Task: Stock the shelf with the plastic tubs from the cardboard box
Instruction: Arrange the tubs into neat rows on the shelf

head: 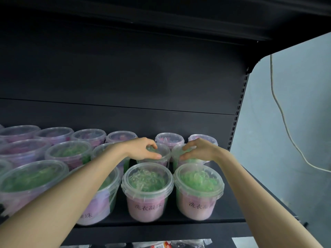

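Clasping clear green-filled tubs, left grip (142, 149) curled on left tub (165, 154), right grip (199, 151) on right tub (176, 154)

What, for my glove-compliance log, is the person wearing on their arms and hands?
Nothing that shows. The left forearm and right forearm are bare, with no sleeve in view up to the picture's edge. The left hand and right hand have no gloves, and no ring, watch or bracelet is visible on the hands or wrists.

Clear tubs (148, 189) with green contents, pink labels (147, 208), black shelf (231, 210)
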Demonstrator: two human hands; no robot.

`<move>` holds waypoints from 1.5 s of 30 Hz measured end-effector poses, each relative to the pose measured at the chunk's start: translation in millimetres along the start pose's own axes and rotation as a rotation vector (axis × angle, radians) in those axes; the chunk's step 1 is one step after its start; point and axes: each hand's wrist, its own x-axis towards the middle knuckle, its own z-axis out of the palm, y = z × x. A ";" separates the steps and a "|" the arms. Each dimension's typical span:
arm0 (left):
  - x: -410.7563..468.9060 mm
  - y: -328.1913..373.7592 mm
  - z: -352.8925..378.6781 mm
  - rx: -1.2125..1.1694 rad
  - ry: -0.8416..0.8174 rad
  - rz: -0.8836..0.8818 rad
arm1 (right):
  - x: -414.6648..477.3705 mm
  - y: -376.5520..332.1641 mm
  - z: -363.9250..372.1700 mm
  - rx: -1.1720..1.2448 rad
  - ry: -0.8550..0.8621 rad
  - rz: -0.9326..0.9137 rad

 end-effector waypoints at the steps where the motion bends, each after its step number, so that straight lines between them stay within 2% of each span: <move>1: -1.3 -0.6 -0.8 -0.006 -0.011 0.004 | -1.6 1.7 -0.3 -0.006 0.005 -0.008; 7: -3.0 0.6 -3.8 -0.001 -0.078 0.008 | -3.3 1.2 4.5 -0.025 0.026 -0.016; 18: 3.5 -6.2 -5.1 0.012 -0.101 0.029 | -6.2 -2.8 6.5 -0.068 0.042 0.002; 27: 26.0 7.3 -14.1 0.348 -0.115 0.039 | -7.9 -13.2 -17.7 -0.229 -0.082 0.008; 30: 41.6 12.3 -19.7 0.284 -0.016 0.061 | 6.6 -9.5 -25.1 -0.198 0.031 -0.023; 32: 60.7 15.1 -19.3 0.177 0.122 0.092 | 19.9 -2.6 -28.7 -0.167 0.109 0.004; 34: 83.7 18.1 -15.3 0.137 0.184 0.100 | 36.5 7.2 -30.0 -0.184 0.145 0.046; 40: 133.4 18.1 -2.1 0.168 0.044 0.058 | 68.6 27.3 -31.5 -0.281 0.105 0.204; 42: 139.9 14.0 -3.4 0.174 0.008 0.043 | 71.9 29.9 -34.0 -0.267 0.051 0.219; 45: 141.0 9.8 -8.1 0.172 -0.013 0.036 | 76.2 27.9 -36.6 -0.258 0.066 0.215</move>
